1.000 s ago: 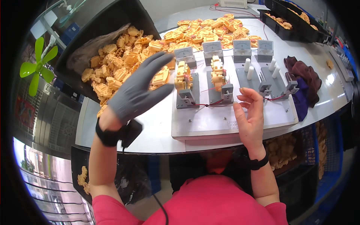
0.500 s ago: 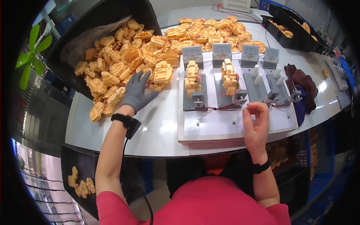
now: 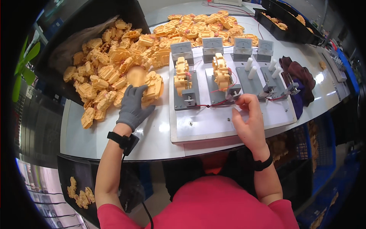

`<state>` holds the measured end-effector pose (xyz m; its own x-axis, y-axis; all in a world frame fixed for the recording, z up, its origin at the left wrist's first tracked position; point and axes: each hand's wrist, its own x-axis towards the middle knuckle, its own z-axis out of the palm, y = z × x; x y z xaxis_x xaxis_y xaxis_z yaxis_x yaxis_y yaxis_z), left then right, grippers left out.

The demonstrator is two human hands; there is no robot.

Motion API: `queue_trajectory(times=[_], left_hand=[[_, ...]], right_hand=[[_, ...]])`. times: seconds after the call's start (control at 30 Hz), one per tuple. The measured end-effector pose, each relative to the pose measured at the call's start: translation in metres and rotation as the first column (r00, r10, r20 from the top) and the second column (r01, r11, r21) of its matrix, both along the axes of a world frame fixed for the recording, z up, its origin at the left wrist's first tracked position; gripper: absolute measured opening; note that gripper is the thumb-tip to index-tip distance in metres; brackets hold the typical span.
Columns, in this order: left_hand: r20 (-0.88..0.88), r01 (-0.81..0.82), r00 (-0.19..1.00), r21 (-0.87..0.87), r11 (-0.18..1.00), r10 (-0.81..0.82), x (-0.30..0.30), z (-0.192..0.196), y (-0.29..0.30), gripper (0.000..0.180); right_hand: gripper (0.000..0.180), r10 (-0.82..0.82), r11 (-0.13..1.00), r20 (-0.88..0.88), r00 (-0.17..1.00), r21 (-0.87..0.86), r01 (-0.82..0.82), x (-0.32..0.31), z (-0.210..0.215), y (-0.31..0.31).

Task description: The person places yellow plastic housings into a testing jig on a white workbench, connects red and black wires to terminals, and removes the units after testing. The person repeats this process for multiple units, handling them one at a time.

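While grey-gloved left hand (image 3: 133, 108) lies wide against pale-orange plastic housings (image 3: 153, 87), bare right hand (image 3: 250, 126) half-curled, I judge picking underway; pinch needed.

Four meters (image 3: 181, 47), four white pegs (image 3: 252, 73), four grey plates (image 3: 246, 84), two mounted yellow parts (image 3: 221, 71), two wristbands (image 3: 262, 164).

No lettering readable; dial markings on four gray panel meters (image 3: 181, 47) too small to make out.

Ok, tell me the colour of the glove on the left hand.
The glove is plain grey, seen best in the head view.
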<state>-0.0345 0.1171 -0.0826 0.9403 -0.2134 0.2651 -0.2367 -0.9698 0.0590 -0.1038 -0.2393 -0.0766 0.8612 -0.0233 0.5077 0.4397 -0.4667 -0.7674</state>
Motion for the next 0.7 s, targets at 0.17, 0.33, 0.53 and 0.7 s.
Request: queue_trajectory(times=[0.17,0.33,0.53,0.7], left_hand=[[0.086,0.086,0.993,-0.120,0.989,-0.076,-0.009,-0.001,-0.002,0.054],[0.040,0.101,0.995,-0.221,0.970,-0.095,-0.020,-0.001,-0.011,0.052],[-0.050,0.111,0.990,-0.269,0.957,-0.130,-0.039,0.007,-0.016,0.053],[-0.041,0.100,0.992,-0.297,0.950,-0.118,-0.055,0.000,-0.021,0.066]], right_hand=[[0.025,0.114,0.987,-0.148,0.982,-0.097,-0.129,-0.014,0.013,-0.010],[0.014,0.155,0.959,-0.165,0.974,-0.211,-0.188,-0.019,0.018,-0.013],[0.008,0.113,0.965,-0.180,0.977,-0.214,-0.151,-0.015,0.012,-0.011],[0.011,0.117,0.967,-0.213,0.970,-0.196,-0.160,-0.013,0.014,-0.011]])
